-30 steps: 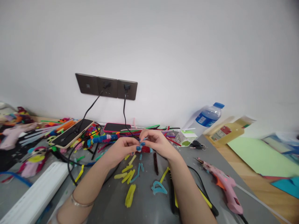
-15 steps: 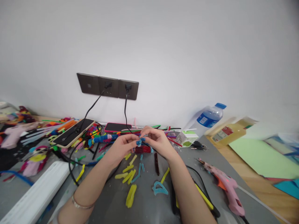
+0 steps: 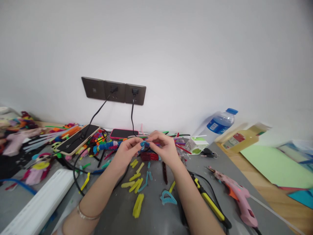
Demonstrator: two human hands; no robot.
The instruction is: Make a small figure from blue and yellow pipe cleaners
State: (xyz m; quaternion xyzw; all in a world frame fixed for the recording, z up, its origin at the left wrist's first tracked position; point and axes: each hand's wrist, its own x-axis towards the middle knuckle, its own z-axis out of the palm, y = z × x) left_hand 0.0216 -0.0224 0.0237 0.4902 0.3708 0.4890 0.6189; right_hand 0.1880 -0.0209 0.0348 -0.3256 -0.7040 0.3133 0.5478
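Note:
My left hand (image 3: 128, 150) and my right hand (image 3: 163, 147) meet above the middle of the grey table. Thumbs and fingertips of both are pinched together, blue nails almost touching. Between them is a small light-blue bit that looks like pipe cleaner, mostly hidden by the fingers. Just below the fingertips lies a dark red fuzzy bundle (image 3: 150, 157). Nearer to me are several short yellow pipe cleaner pieces (image 3: 138, 205), thin light-blue strips (image 3: 147, 181), a bent light-blue loop (image 3: 168, 197) and a dark brown strip (image 3: 164, 173).
A pink glue gun (image 3: 238, 195) lies right of my forearm, beside a black-and-yellow tool (image 3: 212, 206). Behind stand a water bottle (image 3: 221, 122) and a small carton (image 3: 197, 145). Leftward are a phone (image 3: 78, 139), a white power strip (image 3: 41, 202), cables and a fuzzy doll (image 3: 37, 168).
Both hands stay pinched together in nearly the same place, with the fingertips shifted slightly. My right forearm has moved a little left, uncovering more of the black-and-yellow tool.

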